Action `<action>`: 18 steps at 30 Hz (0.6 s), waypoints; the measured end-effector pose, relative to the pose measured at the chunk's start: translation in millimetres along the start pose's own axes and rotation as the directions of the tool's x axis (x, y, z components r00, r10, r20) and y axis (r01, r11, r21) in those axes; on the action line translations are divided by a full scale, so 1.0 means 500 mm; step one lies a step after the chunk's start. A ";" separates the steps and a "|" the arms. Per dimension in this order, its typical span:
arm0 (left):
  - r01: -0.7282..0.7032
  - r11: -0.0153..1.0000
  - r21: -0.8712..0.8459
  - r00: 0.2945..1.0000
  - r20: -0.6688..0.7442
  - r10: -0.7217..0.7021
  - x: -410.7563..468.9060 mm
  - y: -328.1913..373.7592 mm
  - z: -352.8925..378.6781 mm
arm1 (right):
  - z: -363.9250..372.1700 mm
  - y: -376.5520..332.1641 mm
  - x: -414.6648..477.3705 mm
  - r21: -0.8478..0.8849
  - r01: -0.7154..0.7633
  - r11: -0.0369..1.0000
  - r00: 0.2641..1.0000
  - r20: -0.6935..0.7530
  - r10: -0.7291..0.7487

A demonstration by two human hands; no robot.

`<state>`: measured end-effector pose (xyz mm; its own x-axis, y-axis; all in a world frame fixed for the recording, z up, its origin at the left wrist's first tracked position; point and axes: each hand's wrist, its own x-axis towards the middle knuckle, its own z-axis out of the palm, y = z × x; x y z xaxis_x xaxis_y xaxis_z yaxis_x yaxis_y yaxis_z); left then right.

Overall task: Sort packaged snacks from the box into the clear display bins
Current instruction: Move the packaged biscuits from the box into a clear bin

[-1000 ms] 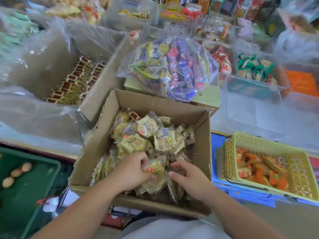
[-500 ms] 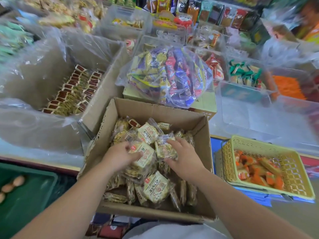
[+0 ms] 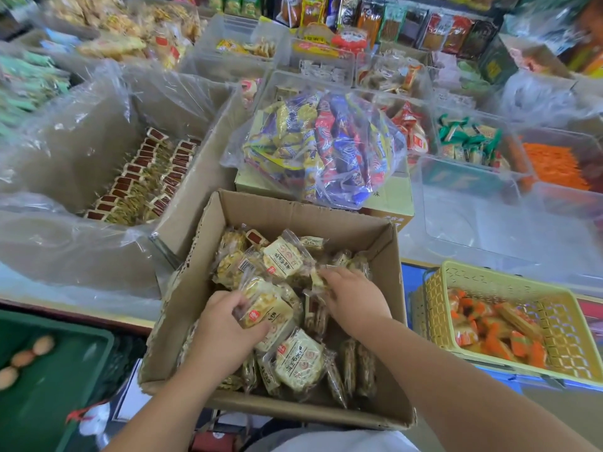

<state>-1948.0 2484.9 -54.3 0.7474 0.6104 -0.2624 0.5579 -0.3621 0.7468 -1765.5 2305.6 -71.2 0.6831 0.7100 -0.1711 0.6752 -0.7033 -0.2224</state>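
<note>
Left hand (image 3: 225, 327) had grip clenched round snack packet (image 3: 266, 306): printed face up, long axis roughly 10-to-4 o'clock. Packet sat in cardboard box (image 3: 261, 210), left of centre, atop other packets. Right hand (image 3: 354, 298) at box centre, fingers curled into pile; cannot tell whether grasping anything. Clear bin (image 3: 483, 223) at 2 o'clock from box.

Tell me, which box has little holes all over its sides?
The yellow basket on the right, holding orange snacks. The cardboard box and the clear bin have solid walls.

Left hand (image 3: 225, 324) and right hand (image 3: 355, 298) curled
</note>
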 end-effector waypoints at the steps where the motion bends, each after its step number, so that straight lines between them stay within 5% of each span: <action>1: 0.020 0.999 -0.028 1.000 -0.010 -0.020 -0.005 -0.006 0.001 | -0.016 0.002 -0.008 0.112 -0.042 0.993 0.998 -0.038 0.046; 8: 0.145 0.971 -0.192 0.989 0.052 -0.137 -0.004 0.002 0.009 | -0.101 0.057 -0.103 0.642 -0.204 0.739 0.953 -0.042 0.300; 13: 0.246 0.899 -0.363 0.964 0.190 -0.187 0.011 0.081 0.020 | -0.147 0.086 -0.148 0.947 -0.261 0.189 0.859 0.139 0.493; 18: 0.288 0.759 -0.584 0.953 0.253 -0.167 0.018 0.186 0.063 | -0.193 0.121 -0.178 0.979 -0.184 -0.082 0.911 0.202 0.361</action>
<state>-1878.0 2434.3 -6.6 0.7102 0.4643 -0.5292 0.4276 0.3126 0.8482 -1758.6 2196.2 23.4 0.8095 0.4003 -0.4295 -0.4540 -0.0372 -0.8902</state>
